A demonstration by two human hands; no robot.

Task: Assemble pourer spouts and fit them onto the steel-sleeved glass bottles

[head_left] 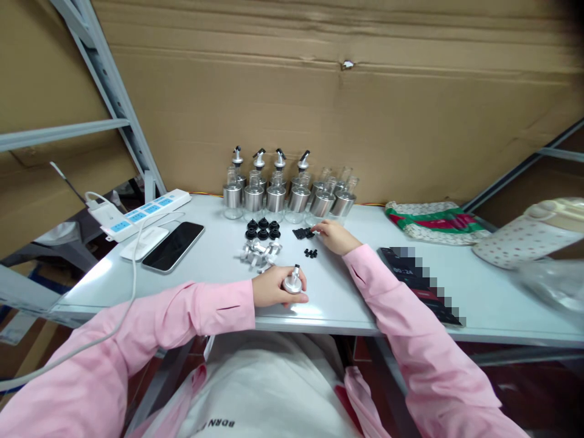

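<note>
My left hand (279,286) is closed round a silver bottle pourer (292,282) with a small black tip, held upright near the table's front edge. My right hand (336,236) reaches to a group of small black flaps (301,233), its thumb and fingertips pinched at the group's right end on one of them. Just below lie several tiny black plugs (311,253). Loose silver spout parts (260,252) are heaped beyond my left hand, with black ribbed stoppers (263,229) in rows behind them.
Glass bottles with metal sleeves (276,198) stand at the back, several topped with pourers (280,159). On the left are a phone (174,246), a white charger (144,243) and a power strip (148,213). A partly blurred-out dark device (406,274), patterned cloth (435,224) and spotted jug (524,234) lie right.
</note>
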